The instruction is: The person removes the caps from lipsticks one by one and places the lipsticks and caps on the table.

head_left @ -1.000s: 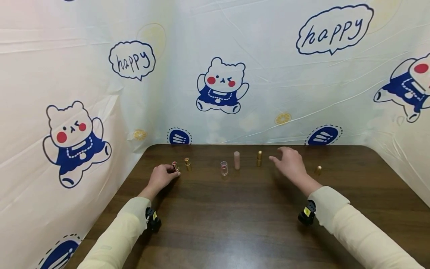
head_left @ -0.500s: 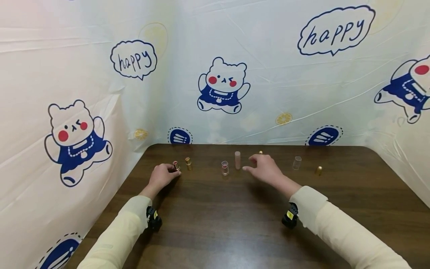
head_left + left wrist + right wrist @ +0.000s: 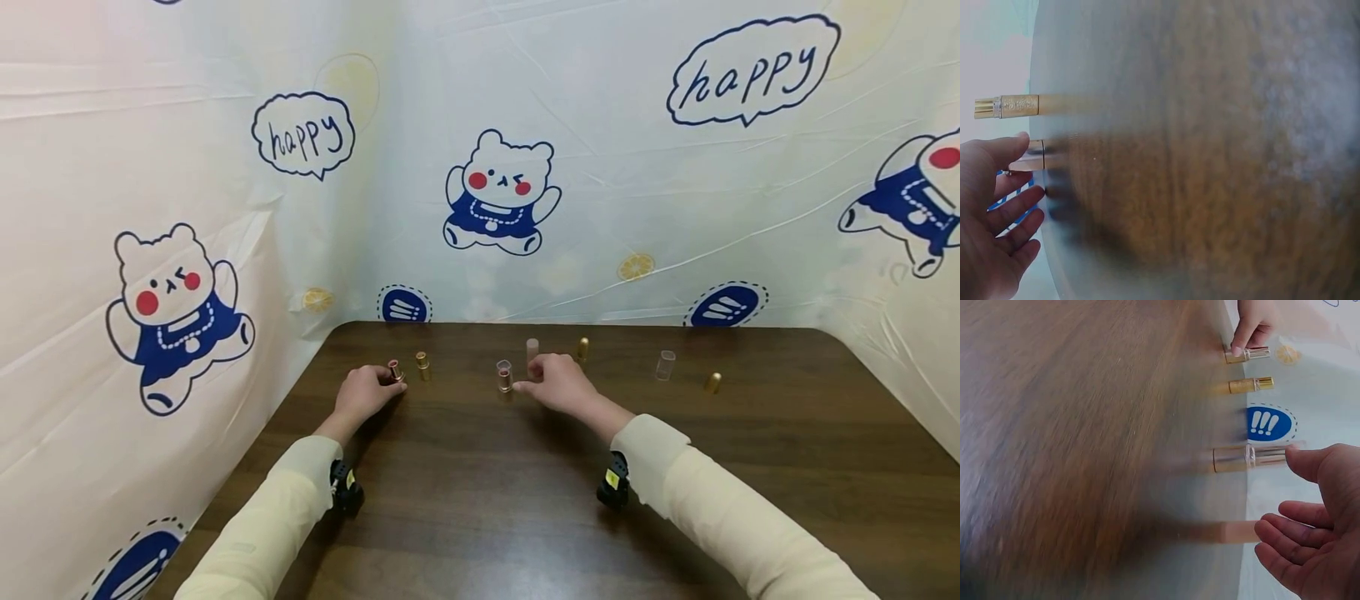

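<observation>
My left hand (image 3: 363, 393) pinches the base of an uncapped rose-gold lipstick (image 3: 395, 371) between thumb and finger, standing upright at the table's left. Just right of it stands a gold lipstick tube (image 3: 423, 367) with a patterned body. My right hand (image 3: 562, 383) is beside a lipstick under a clear cover (image 3: 505, 379); in the right wrist view its thumb (image 3: 1307, 461) is at the top of that lipstick (image 3: 1232, 459), and whether they touch I cannot tell. The other fingers are loosely bent, partly covering a pale pink tube (image 3: 532, 345).
Farther right, a gold bullet-shaped tube (image 3: 583, 347) stands behind my right hand. A clear cap (image 3: 665, 365) and a short gold cap (image 3: 713, 382) stand on the dark wooden table (image 3: 465, 500). A printed curtain (image 3: 600, 167) hangs behind and at the sides.
My right hand has moved left across the table, past the gold bullet-shaped tube to the clear-covered lipstick, uncovering the clear cap at the right. The left hand keeps its grip in place.
</observation>
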### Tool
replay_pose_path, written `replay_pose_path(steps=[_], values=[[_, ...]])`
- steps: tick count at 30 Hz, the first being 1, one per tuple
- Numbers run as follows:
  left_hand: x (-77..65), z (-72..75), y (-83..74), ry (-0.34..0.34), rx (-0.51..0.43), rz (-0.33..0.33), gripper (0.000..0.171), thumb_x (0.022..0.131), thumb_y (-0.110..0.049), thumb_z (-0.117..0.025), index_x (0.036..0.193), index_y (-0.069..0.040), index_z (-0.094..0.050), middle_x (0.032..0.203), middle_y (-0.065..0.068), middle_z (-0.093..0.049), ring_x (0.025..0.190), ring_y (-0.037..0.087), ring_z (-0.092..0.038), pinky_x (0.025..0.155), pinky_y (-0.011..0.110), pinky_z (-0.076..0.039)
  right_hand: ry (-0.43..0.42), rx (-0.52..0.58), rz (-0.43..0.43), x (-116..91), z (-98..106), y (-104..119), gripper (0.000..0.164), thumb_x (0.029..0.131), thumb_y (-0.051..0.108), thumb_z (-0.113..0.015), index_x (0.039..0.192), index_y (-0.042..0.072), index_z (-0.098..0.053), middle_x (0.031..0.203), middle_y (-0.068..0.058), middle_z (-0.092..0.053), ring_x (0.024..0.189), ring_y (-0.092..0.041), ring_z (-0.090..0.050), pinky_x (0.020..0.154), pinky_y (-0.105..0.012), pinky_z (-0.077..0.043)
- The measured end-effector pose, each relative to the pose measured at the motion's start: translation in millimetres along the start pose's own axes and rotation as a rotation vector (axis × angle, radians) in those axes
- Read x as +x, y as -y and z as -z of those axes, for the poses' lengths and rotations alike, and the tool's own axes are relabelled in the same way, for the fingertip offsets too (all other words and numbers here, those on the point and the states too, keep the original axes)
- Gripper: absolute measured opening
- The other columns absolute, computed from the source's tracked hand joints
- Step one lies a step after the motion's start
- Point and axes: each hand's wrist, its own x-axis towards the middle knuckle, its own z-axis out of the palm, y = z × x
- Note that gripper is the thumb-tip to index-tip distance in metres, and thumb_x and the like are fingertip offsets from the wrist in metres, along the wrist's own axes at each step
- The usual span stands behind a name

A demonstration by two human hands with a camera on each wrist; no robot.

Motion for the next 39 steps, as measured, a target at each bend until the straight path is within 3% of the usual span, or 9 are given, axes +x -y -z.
replay_pose_path(steps=[9, 12, 15, 19, 21, 24, 31, 39], values=[[-0.4, -0.9, -0.7, -0.012, -0.012, -0.005, 0.022, 0.084, -0.031, -0.076, 0.085, -0.009, -0.072, 0.087, 0.007, -0.071, 0.085, 0.031, -0.064, 0.076, 0.049, -0.048, -0.032, 0.01, -0.057, 9, -14, 8, 0.055, 0.084, 0.04, -0.076, 0.118, -0.002, -0.066, 0.111, -0.014, -0.067, 0.095, -0.025, -0.064, 0.08, -0.04, -0.052], [-0.2, -0.4, -0.9, -0.008, -0.009, -0.003, 0.023, 0.084, -0.032, -0.076, 0.085, -0.009, -0.072, 0.086, 0.007, -0.07, 0.083, 0.03, -0.064, 0.075, 0.049, -0.048, -0.051, 0.021, -0.085, 11, -18, 10, 0.053, 0.083, 0.042, -0.076, 0.114, 0.0, -0.067, 0.103, -0.012, -0.067, 0.082, -0.021, -0.062, 0.072, -0.035, -0.05], [-0.2, -0.2, -1.2, -0.003, -0.009, 0.0, 0.023, 0.084, -0.032, -0.076, 0.085, -0.009, -0.072, 0.085, 0.007, -0.07, 0.082, 0.028, -0.063, 0.074, 0.048, -0.048, -0.055, 0.037, -0.102, 13, -22, 12, 0.046, 0.084, 0.042, -0.076, 0.105, 0.002, -0.068, 0.084, -0.01, -0.065, 0.066, -0.018, -0.054, 0.061, -0.031, -0.042], [0.0, 0.0, -1.5, -0.008, -0.007, -0.001, 0.023, 0.084, -0.031, -0.076, 0.084, -0.009, -0.071, 0.084, 0.006, -0.069, 0.081, 0.028, -0.063, 0.074, 0.048, -0.047, -0.051, 0.055, -0.091, 15, -27, 15, 0.036, 0.085, 0.04, -0.075, 0.086, 0.006, -0.065, 0.061, -0.004, -0.05, 0.054, -0.016, -0.042, 0.053, -0.029, -0.034], [0.0, -0.1, -1.7, -0.009, -0.005, -0.003, 0.023, 0.084, -0.031, -0.076, 0.083, -0.009, -0.071, 0.084, 0.006, -0.069, 0.081, 0.029, -0.063, 0.075, 0.049, -0.047, -0.052, 0.06, -0.076, 15, -29, 17, 0.035, 0.085, 0.039, -0.075, 0.079, 0.007, -0.063, 0.057, -0.002, -0.045, 0.052, -0.015, -0.04, 0.051, -0.029, -0.033], [-0.1, -0.1, -1.6, -0.005, -0.007, -0.004, 0.024, 0.084, -0.031, -0.076, 0.084, -0.009, -0.071, 0.085, 0.007, -0.069, 0.082, 0.029, -0.063, 0.075, 0.049, -0.047, -0.052, 0.055, -0.061, 14, -31, 20, 0.034, 0.087, 0.038, -0.074, 0.073, 0.01, -0.059, 0.056, -0.001, -0.046, 0.05, -0.015, -0.042, 0.051, -0.03, -0.035], [-0.6, 0.0, -1.3, -0.002, -0.016, 0.001, 0.024, 0.084, -0.031, -0.076, 0.085, -0.008, -0.071, 0.086, 0.008, -0.069, 0.083, 0.029, -0.063, 0.075, 0.049, -0.048, -0.055, 0.028, -0.055, 15, -33, 26, 0.025, 0.089, 0.031, -0.072, 0.08, 0.009, -0.063, 0.06, -0.004, -0.055, 0.052, -0.017, -0.049, 0.053, -0.031, -0.039], [0.2, -0.8, -1.8, 0.005, -0.009, -0.002, 0.025, 0.084, -0.032, -0.076, 0.086, -0.007, -0.072, 0.087, 0.008, -0.069, 0.084, 0.029, -0.062, 0.077, 0.049, -0.048, -0.075, -0.025, -0.046, 15, -34, 30, 0.017, 0.09, 0.023, -0.071, 0.083, 0.01, -0.064, 0.076, 0.0, -0.061, 0.064, -0.017, -0.055, 0.062, -0.033, -0.044]])
